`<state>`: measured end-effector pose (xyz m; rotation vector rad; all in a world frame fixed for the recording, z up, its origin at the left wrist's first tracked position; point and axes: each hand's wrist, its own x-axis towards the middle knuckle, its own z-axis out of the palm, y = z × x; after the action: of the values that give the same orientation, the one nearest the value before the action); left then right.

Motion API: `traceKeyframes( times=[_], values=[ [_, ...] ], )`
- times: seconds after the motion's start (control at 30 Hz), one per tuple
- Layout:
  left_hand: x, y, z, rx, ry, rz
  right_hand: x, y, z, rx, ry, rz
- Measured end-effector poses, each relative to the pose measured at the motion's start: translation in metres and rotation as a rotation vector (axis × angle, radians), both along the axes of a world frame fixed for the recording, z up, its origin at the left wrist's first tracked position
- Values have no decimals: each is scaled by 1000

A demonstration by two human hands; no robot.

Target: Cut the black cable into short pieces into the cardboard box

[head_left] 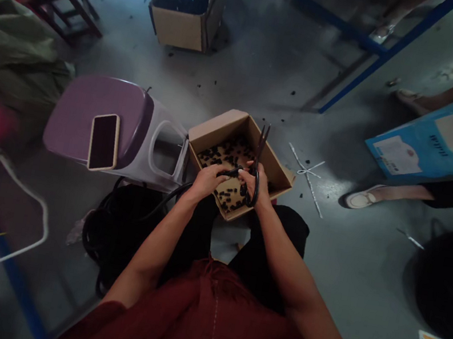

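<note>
Over the open cardboard box (219,123), my left hand (207,181) is closed around a black cord (229,172). The cord runs back past my left wrist to a black coiled heap (130,223) beside my left leg. A pair of scissors (259,152) is in my right hand (257,183), blades pointing away from me, the handles around my fingers. My right fingertips are close to the cord's end; whether they touch it I cannot tell. Many short black pieces (228,197) lie scattered on the box's bottom.
To the left a purple stool (75,109) bears a phone (103,142). Farther off stands a box of black bits (176,28). A blue carton (416,149) and another person's feet (363,199) are at right. White ties (307,170) lie on the floor.
</note>
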<state>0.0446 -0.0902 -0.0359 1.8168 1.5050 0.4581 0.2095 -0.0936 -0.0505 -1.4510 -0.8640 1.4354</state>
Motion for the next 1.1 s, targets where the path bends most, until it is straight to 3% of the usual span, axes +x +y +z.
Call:
traceKeyframes(
  times=[0.27,0.53,0.93,1.1],
  values=[
    [2,-3,2,-58,-35,-49,0,1,-3,70,52,-6],
    [3,-5,6,-10,34,-32,19,9,0,20,45,-300],
    [5,-9,15,39,84,-19,11,5,2,36,59,-185],
    [7,-9,17,45,109,-6,12,5,2,46,63,-222]
  ],
)
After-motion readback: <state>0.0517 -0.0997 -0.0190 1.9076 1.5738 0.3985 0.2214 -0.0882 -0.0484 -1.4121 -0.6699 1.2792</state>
